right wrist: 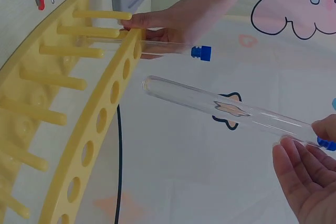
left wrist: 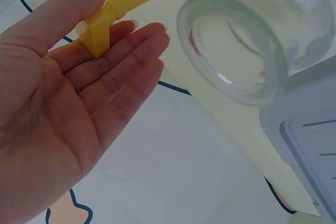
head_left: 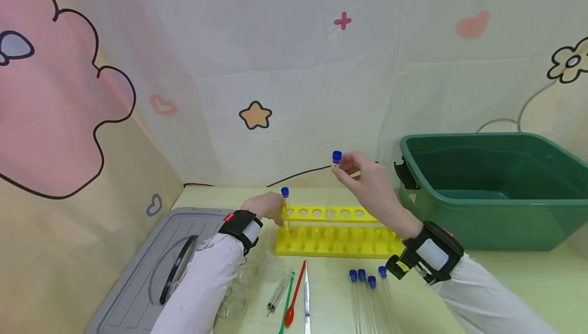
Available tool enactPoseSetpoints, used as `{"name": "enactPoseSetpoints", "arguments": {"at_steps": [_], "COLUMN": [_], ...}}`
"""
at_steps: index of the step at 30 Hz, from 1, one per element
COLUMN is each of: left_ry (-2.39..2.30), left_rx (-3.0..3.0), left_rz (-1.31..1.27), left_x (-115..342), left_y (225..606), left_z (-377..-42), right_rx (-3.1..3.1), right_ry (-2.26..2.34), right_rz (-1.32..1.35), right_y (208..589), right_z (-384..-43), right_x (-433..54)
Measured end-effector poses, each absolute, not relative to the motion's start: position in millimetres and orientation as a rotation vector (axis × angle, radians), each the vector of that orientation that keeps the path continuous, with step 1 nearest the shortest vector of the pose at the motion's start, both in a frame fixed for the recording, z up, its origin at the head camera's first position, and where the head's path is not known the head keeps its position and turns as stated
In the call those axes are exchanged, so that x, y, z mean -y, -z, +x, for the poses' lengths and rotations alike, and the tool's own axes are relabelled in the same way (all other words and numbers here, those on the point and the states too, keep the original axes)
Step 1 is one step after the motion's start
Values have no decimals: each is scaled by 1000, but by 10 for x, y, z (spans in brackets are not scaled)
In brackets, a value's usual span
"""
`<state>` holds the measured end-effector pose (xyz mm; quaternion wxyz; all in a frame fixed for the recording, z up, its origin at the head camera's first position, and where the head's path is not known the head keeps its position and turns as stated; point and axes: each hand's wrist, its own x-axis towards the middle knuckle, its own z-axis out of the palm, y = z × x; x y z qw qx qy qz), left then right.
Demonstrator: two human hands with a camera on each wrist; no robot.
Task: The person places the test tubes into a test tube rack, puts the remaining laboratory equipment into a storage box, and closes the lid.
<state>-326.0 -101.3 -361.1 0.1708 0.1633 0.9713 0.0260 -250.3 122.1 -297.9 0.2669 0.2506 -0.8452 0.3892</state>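
Note:
My right hand [head_left: 371, 183] pinches a clear test tube [right wrist: 189, 95] just below its blue cap. The tube hangs upright above the yellow test tube rack [head_left: 337, 248], its round lower end short of the holes in the right wrist view. At the rack's left end, my left hand [head_left: 265, 205] holds the top bar between thumb and fingers, as the left wrist view [left wrist: 97, 38] shows. Another blue-capped test tube [right wrist: 173, 49] stands in the end hole beside that hand. Several capped test tubes [head_left: 362, 293] lie on the table in front of the rack.
A green bin [head_left: 496, 224] stands at the right, and a grey lid [head_left: 133, 278] with a black handle lies left. Clear glassware [head_left: 236, 288], a syringe [head_left: 277, 293], a green stick [head_left: 288, 298], a red spoon [head_left: 289, 316] and metal tweezers [head_left: 307, 293] lie in front.

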Motion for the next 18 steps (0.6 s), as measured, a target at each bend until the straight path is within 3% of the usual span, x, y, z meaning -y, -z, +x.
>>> {"name": "enactPoseSetpoints", "arguments": {"at_steps": [18], "left_ry": [-105], "left_rx": [-2757], "left_rz": [452], "left_x": [1013], "left_y": [3581], "left_z": [-3247], "right_rx": [2293], "right_ry": [-1118], "right_rz": [727], "right_y": [2997], "right_z": [-2729], "right_x": [-864]}}
